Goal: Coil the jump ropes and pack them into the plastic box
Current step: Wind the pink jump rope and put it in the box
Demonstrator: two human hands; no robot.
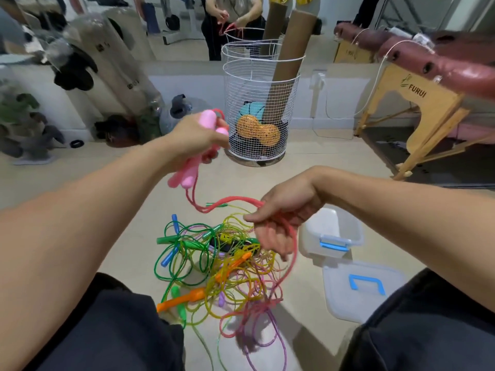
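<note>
The left hand point(197, 135) is raised and curled round both pink handles point(184, 175) of one jump rope, the handles lying side by side and pointing down from the fist. The right hand point(284, 218) sits lower, its fingers loosely curled with the red cord point(227, 202) of that same rope running through them; the cord spans from the handles to this hand, then drops in a loop toward the floor. Directly below lies the pile of ropes point(214, 263), a tangle of green, yellow, orange and purple cords with handles mixed in. The plastic box point(332, 234) stands open just right of the pile, and its lid point(361, 290) lies flat in front of it. The cord appears light, limp and smooth, so it will likely slip and spring out of a coil unless pinched. The rigid handles give the firm hold; loops are best gathered against them. Snagging on neighbouring cords is the probable difficulty. A wire basket point(259, 103) stands well beyond.
</note>
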